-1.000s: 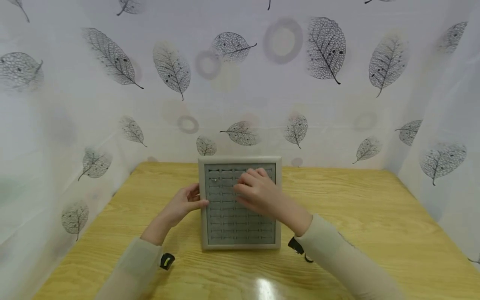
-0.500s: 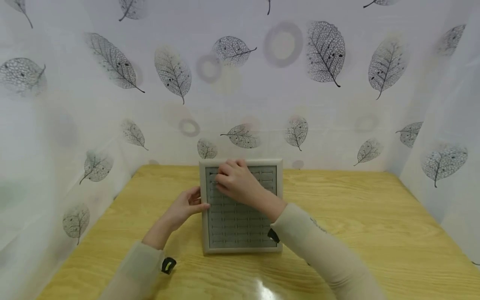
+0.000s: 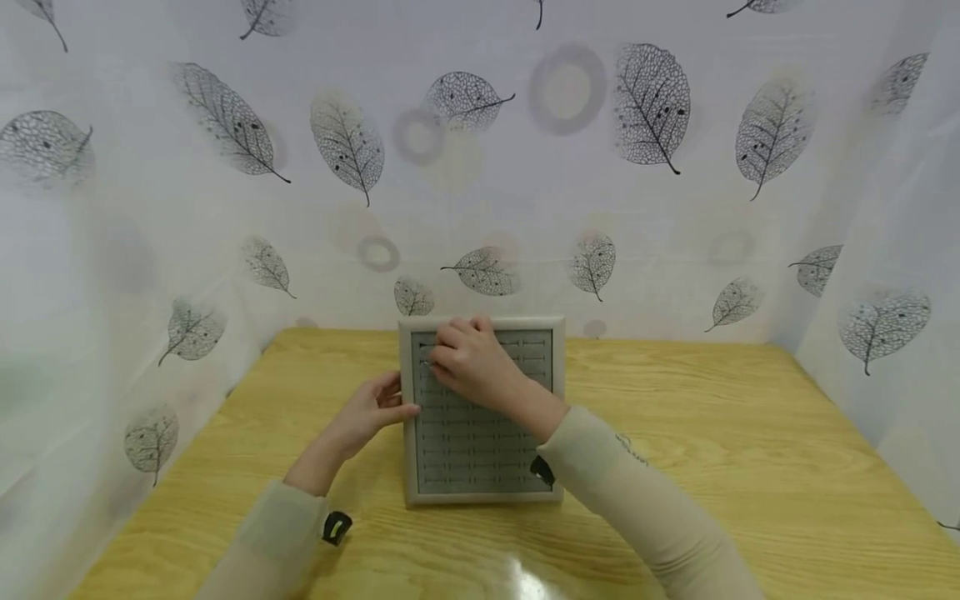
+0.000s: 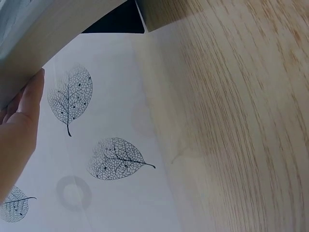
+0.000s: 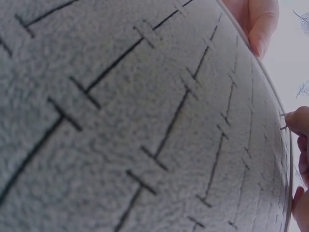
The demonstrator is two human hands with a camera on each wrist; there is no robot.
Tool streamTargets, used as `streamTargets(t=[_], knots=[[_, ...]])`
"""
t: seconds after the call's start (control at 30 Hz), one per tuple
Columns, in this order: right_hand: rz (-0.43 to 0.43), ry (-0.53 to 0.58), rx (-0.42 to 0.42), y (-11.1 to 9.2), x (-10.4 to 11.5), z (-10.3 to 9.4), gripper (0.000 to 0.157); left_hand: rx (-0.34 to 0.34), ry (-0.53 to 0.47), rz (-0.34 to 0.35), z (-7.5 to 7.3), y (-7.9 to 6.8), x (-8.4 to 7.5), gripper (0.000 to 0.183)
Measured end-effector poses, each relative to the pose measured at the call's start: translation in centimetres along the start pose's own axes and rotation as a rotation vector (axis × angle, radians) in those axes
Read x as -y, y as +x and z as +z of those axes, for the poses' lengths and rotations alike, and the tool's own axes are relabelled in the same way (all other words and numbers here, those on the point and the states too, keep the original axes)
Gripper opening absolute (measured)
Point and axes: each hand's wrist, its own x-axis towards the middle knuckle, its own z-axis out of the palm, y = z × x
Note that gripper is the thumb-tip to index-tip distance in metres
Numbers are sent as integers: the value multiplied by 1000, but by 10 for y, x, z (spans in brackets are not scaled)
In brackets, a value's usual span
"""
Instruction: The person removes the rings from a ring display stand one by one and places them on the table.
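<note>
A framed ring display board [image 3: 480, 450] with a grey padded face and rows of slits stands upright on the table. My left hand [image 3: 363, 417] grips its left edge, thumb on the front of the frame and fingers behind. In the left wrist view that hand [image 4: 19, 135] shows against the pale frame edge [image 4: 53, 34]. At the upper left of the board, my right hand [image 3: 480, 367] pinches a small silvery ring [image 3: 428, 362] at a second-row slit. The right wrist view shows the fingertips [image 5: 298, 121] right at the padded face; most of the ring is hidden by them.
The wood-grain table [image 3: 720, 417] extends around the board. A white curtain printed with leaves [image 3: 487, 183] encloses the back and sides. Behind the board, a black support [image 4: 118, 21] shows in the left wrist view. Both wrists wear dark camera mounts [image 3: 337, 527].
My right hand has moved left across the board from the upper middle to the ring in the left column, and now pinches it. The left hand keeps its grip on the frame.
</note>
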Motion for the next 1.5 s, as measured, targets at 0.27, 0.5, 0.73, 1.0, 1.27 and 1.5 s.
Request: streamTargets(t=[0.27,0.5,0.73,1.0,1.27,1.5], knots=[[-1,144,-34,0,-3,-4,1,-7,4,-3,1,1,-1,66],[-13,222,-81,-7,-4,-14,6,-12,19,-11,1,0,-1,65],[-123,100,-125,-48,-8,-33,14,-17,36,-36,2,1,0,67],[-69,128,-35,-119,-14,-70,19,0,61,-22,0,3,0,66],[48,135,79,-194,-18,-94,41,14,63,-9,-1,4,-4,66],[143,128,219,-230,-17,-112,14,10,58,-23,-1,5,-3,65]])
